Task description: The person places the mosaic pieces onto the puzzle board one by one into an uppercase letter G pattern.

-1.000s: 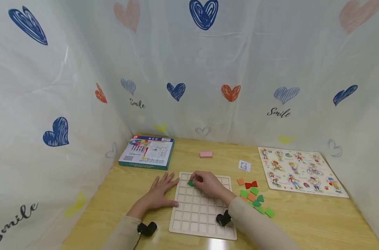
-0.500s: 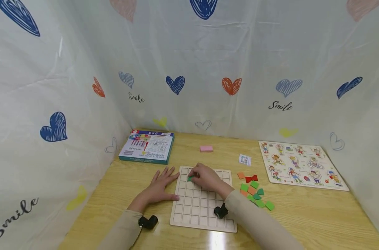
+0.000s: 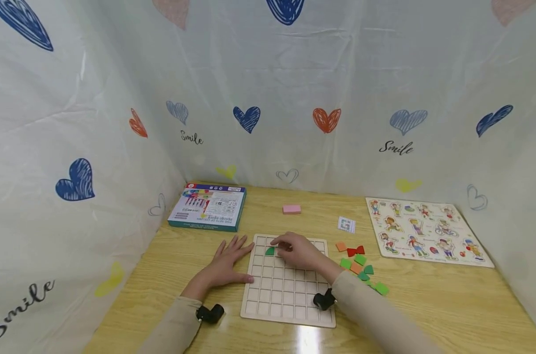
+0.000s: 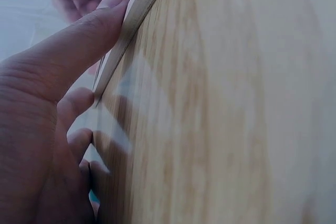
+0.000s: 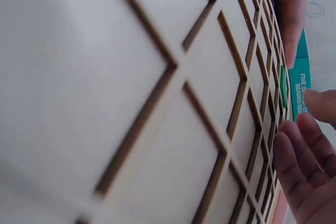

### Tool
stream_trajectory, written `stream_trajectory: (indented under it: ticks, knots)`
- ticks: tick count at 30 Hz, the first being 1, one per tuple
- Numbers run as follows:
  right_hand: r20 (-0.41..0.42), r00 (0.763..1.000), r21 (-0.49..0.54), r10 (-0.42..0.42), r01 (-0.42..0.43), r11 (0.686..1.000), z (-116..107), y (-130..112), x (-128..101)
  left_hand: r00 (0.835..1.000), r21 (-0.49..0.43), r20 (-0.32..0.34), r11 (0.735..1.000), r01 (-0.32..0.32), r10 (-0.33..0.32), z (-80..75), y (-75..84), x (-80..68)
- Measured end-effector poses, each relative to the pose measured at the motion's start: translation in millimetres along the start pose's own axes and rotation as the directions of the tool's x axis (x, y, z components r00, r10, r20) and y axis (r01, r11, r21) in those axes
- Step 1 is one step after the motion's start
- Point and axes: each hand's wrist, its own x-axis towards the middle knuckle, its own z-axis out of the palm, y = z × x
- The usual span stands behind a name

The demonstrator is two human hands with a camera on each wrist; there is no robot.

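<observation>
Here right hand (image 3: pixel 299 250) seemingly hovers over grid board (image 3: pixel 285 295).

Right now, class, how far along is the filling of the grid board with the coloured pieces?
Barely begun. Done: one green piece lies in a cell near the grid board's far left corner. In hand: the right hand hovers beside that piece, while the left hand rests flat against the board's left edge. Left: the loose pieces on the table to the right, and the other cells that show are empty.
</observation>
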Motion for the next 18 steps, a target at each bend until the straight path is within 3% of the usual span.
stream_trajectory:
  ticks: [6,11,18]
  knots:
    - [-0.028,1.0,0.007,-0.003,0.003,1.0,-23,10,-21,1.0,0.003,-0.012,1.0,0.002,-0.002,-0.1,-1.5,0.1]
    - [-0.07,0.994,-0.003,0.08,-0.08,0.997,-44,22,-48,1.0,0.005,-0.012,1.0,0.003,-0.003,0.3,-2.7,1.0]
    - [-0.145,0.984,-0.063,0.108,-0.118,0.991,-70,52,-93,1.0,-0.001,-0.002,1.0,0.004,-0.004,2.7,-3.1,1.4]
